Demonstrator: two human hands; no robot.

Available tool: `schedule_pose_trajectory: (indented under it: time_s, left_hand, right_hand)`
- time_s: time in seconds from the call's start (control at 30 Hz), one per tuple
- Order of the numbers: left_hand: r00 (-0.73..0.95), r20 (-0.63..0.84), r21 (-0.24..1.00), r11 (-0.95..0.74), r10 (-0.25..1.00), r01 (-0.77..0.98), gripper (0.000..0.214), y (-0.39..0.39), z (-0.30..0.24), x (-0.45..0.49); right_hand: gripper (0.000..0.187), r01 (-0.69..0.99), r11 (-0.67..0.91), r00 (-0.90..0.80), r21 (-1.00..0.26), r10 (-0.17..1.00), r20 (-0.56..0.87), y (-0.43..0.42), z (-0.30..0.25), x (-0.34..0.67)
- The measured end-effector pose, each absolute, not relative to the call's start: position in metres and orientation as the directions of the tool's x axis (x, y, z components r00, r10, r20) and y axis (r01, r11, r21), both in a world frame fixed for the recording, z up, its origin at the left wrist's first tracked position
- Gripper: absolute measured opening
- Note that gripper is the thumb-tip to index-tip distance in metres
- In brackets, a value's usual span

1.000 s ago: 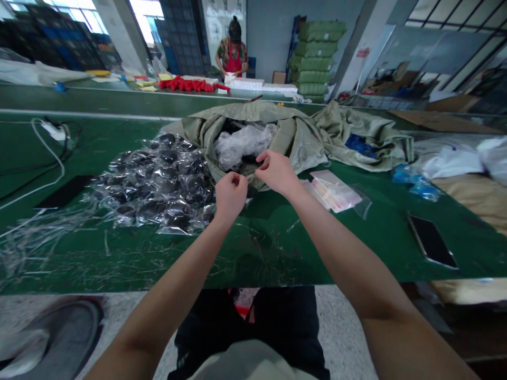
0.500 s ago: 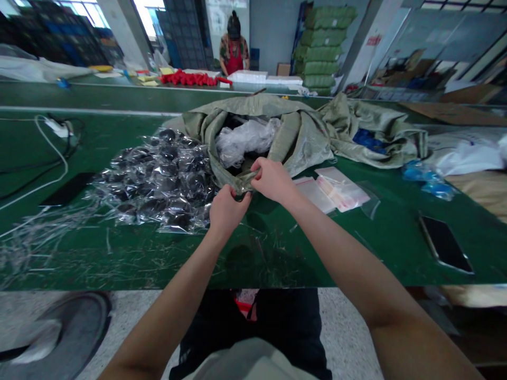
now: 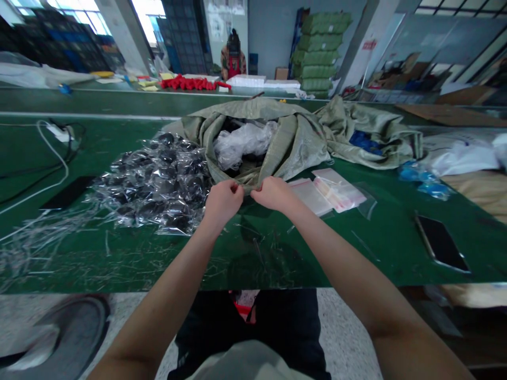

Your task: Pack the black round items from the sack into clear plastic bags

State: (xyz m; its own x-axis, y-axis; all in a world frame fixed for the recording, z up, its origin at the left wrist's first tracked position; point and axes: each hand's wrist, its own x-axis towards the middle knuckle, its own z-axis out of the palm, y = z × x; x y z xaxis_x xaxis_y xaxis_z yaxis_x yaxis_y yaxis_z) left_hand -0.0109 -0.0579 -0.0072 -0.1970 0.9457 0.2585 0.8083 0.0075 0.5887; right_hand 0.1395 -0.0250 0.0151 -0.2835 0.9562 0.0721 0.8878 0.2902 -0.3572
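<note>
A grey-green woven sack [image 3: 295, 138] lies on the green table with its mouth facing me. Crumpled clear plastic [image 3: 241, 143] and some dark items show inside it. My left hand [image 3: 224, 201] pinches the near rim of the sack from the left. Just to its right, my right hand [image 3: 273, 193] grips the same rim, with a small gap between the two. A heap of dark round items in clear wrappers [image 3: 158, 182] is beside my left hand. Flat clear plastic bags [image 3: 336, 189] lie to the right of my right hand.
A phone [image 3: 441, 241] lies at the right and a dark flat device [image 3: 68, 193] at the left, near a white cable [image 3: 59, 153]. Thin plastic strips [image 3: 35, 248] litter the front left. Across the tables, a person [image 3: 233, 58] stands behind red items [image 3: 190, 83].
My hands have drawn slightly apart along the rim. The right hand has come down and nearer to me, level with the left. The person across the room has shifted posture.
</note>
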Motion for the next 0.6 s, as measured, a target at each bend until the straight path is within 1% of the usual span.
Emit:
schedule_pose_trajectory:
  time_s: [0.07,0.17,0.23,0.33,0.47,0.6]
  left_hand:
    - [-0.230,0.294,0.570,0.023,0.928,0.821,0.025,-0.060,-0.005,-0.009]
    - [-0.250,0.323,0.556,0.031,0.913,0.831,0.024,-0.063,-0.001,-0.005]
    - [-0.254,0.330,0.565,0.026,0.909,0.825,0.024,-0.062,0.001,-0.002]
    - [-0.255,0.291,0.611,0.026,0.922,0.791,0.023,-0.057,0.001,-0.001]
    - [-0.281,0.246,0.662,0.051,0.928,0.747,0.024,-0.055,-0.001,-0.004]
    - [-0.276,0.237,0.667,0.050,0.932,0.744,0.025,-0.060,-0.002,-0.008]
  right_hand:
    - [0.023,0.870,0.326,-0.329,-0.369,0.943,0.056,-0.028,0.017,0.139]
    - [0.021,0.845,0.406,-0.389,-0.348,0.913,0.122,-0.029,0.026,0.137]
    - [0.021,0.834,0.446,-0.420,-0.325,0.895,0.152,-0.027,0.034,0.136]
    - [0.019,0.816,0.486,-0.455,-0.312,0.874,0.170,-0.020,0.043,0.136]
    - [0.019,0.846,0.455,-0.448,-0.276,0.889,0.091,-0.014,0.044,0.139]
    - [0.023,0.856,0.417,-0.415,-0.306,0.907,0.075,-0.016,0.043,0.139]
